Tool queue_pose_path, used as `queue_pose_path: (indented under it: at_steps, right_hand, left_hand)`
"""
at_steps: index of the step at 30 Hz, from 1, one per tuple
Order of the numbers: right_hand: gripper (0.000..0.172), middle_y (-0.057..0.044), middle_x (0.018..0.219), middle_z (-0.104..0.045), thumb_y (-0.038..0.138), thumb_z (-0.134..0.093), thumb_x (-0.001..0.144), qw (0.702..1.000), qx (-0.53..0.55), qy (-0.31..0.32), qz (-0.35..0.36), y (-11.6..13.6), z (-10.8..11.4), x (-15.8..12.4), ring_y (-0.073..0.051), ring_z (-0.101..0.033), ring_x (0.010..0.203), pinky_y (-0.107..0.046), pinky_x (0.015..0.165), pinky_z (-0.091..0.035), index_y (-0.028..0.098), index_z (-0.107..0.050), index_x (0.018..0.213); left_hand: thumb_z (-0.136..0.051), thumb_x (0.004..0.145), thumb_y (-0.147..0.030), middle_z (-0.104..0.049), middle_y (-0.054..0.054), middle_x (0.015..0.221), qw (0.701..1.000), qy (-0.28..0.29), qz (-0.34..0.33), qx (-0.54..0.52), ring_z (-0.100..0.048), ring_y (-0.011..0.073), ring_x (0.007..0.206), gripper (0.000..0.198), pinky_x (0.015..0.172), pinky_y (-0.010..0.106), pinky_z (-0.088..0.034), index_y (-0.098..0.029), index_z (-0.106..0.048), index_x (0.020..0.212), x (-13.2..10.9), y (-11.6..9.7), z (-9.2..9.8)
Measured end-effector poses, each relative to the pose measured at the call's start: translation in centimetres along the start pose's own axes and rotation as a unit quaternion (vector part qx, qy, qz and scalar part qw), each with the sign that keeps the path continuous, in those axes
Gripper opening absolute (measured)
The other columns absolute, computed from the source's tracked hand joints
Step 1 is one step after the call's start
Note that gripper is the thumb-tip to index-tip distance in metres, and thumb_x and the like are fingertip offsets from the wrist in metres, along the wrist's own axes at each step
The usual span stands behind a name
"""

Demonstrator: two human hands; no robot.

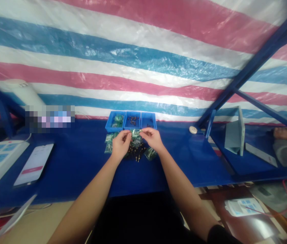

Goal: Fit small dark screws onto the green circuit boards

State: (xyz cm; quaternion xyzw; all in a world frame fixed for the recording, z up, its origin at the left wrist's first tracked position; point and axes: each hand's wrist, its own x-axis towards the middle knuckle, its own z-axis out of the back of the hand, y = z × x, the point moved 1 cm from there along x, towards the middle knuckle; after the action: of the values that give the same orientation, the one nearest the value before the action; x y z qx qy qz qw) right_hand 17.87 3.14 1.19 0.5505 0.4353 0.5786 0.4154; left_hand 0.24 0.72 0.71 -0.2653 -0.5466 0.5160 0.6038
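Observation:
Between both hands is a small clear plastic bag [135, 133] with a greenish tint. My left hand [121, 144] pinches its left edge and my right hand [152, 138] pinches its right edge. Beneath them lies a pile of small dark and brass-coloured parts [136, 151], too small to name. More little bags [108, 146] rest to the left of the pile, and another bag [150, 153] lies under my right hand. Just behind stand three joined blue bins [132, 128]: bags in the left one, small dark parts in the middle, a few pieces in the right.
On the blue table [82, 169], a phone [34, 164] and a white power strip [3, 159] lie at left. A round cream object [193, 130] sits at right. Blue frame bars [247, 64] slant overhead. Another person's hand [282, 133] rests at far right.

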Motion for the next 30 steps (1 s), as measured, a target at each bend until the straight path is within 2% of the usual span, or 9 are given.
queue_pose_path:
  at_steps: [3,8,12,16,22,30]
  right_hand:
    - [0.027,-0.004,0.079,-0.071,0.041,-0.075,0.071,1.000,0.008,0.006,-0.001,0.05,-0.03,-0.03,-0.016,-0.064,0.066,-0.031,0.066,-0.053,0.019,-0.070,0.085]
    - [0.027,-0.004,0.081,-0.070,0.043,-0.073,0.072,1.000,-0.011,0.003,0.003,0.23,0.03,0.02,-0.017,-0.064,0.071,-0.030,0.070,-0.052,0.019,-0.068,0.083]
    - [0.025,-0.002,0.076,-0.067,0.043,-0.070,0.076,0.999,-0.030,0.027,0.009,0.21,-0.06,0.01,-0.015,-0.061,0.066,-0.028,0.065,-0.049,0.020,-0.066,0.084]
    - [0.023,-0.002,0.076,-0.065,0.042,-0.069,0.077,0.999,-0.042,0.001,0.028,-0.11,-0.19,-0.02,-0.014,-0.058,0.064,-0.027,0.063,-0.048,0.020,-0.066,0.085]
    - [0.025,-0.002,0.077,-0.066,0.043,-0.070,0.074,1.000,-0.028,-0.004,0.009,-0.25,-0.24,0.06,-0.016,-0.061,0.069,-0.029,0.067,-0.051,0.020,-0.066,0.085]
    - [0.022,-0.001,0.073,-0.064,0.040,-0.070,0.074,1.000,-0.029,0.002,-0.003,-0.11,-0.29,0.02,-0.015,-0.059,0.066,-0.028,0.064,-0.049,0.020,-0.065,0.081]
  left_hand:
    - [-0.058,0.088,-0.042,-0.068,0.000,0.069,1.000,0.000,0.002,0.004,-0.066,0.0151,0.063,0.026,0.065,0.026,-0.052,-0.019,-0.066,0.098,0.00,0.04,0.04]
    - [-0.056,0.088,-0.042,-0.067,0.000,0.066,1.000,0.000,-0.009,0.014,-0.064,0.0155,0.061,0.027,0.064,0.027,-0.051,-0.019,-0.068,0.097,-0.05,-0.13,0.03]
    - [-0.055,0.089,-0.040,-0.067,-0.001,0.065,0.999,0.007,-0.016,0.034,-0.063,0.0144,0.059,0.024,0.062,0.026,-0.049,-0.020,-0.067,0.091,-0.06,-0.32,0.07]
    - [-0.055,0.089,-0.040,-0.067,-0.001,0.066,0.999,0.014,-0.015,0.044,-0.063,0.0143,0.060,0.023,0.062,0.025,-0.049,-0.020,-0.066,0.091,-0.07,-0.29,0.13]
    - [-0.056,0.088,-0.041,-0.068,-0.001,0.067,0.999,0.011,-0.018,0.046,-0.064,0.0154,0.061,0.025,0.064,0.026,-0.050,-0.020,-0.068,0.095,-0.13,0.06,0.22]
    - [-0.059,0.086,-0.040,-0.073,0.004,0.088,0.996,-0.014,-0.049,0.068,-0.067,0.0176,0.075,0.026,0.073,0.029,-0.053,-0.020,-0.072,0.096,0.01,0.13,0.34]
